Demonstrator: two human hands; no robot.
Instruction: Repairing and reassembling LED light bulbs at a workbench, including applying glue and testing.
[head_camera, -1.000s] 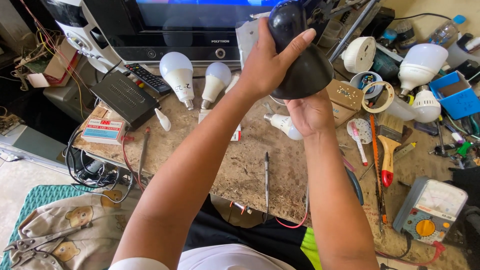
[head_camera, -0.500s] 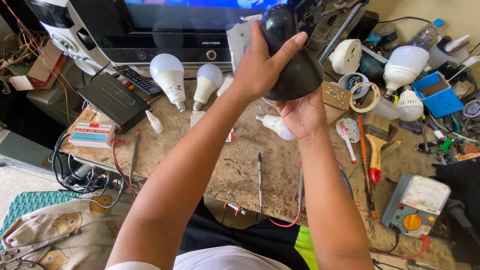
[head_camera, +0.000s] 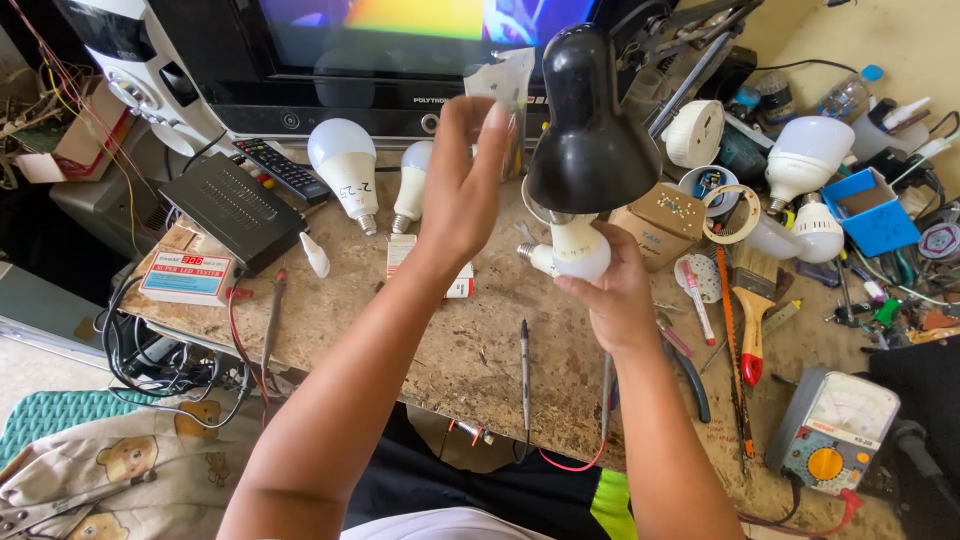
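Observation:
A black desk lamp shade (head_camera: 590, 130) hangs over the worn workbench (head_camera: 470, 350), in front of a television (head_camera: 400, 60). A white bulb (head_camera: 582, 252) sticks out from under the shade. My right hand (head_camera: 615, 295) grips this bulb from below with its fingertips. My left hand (head_camera: 465, 180) is raised just left of the shade, fingers apart, holding nothing and not touching the shade. The screw base of another bulb (head_camera: 528, 254) shows just left of the held one.
Two white bulbs (head_camera: 345, 165) (head_camera: 412, 185) stand at the back left by a black set-top box (head_camera: 235, 205) and a remote (head_camera: 285, 170). On the right are a paintbrush (head_camera: 750, 290), tape roll (head_camera: 730, 213), blue box (head_camera: 875, 210), more bulbs (head_camera: 805, 155) and a multimeter (head_camera: 835, 435). A probe (head_camera: 524, 370) lies mid-bench.
My left hand has let go of the lamp shade and pulled away to the left, now open. My right hand stays under the shade on the bulb.

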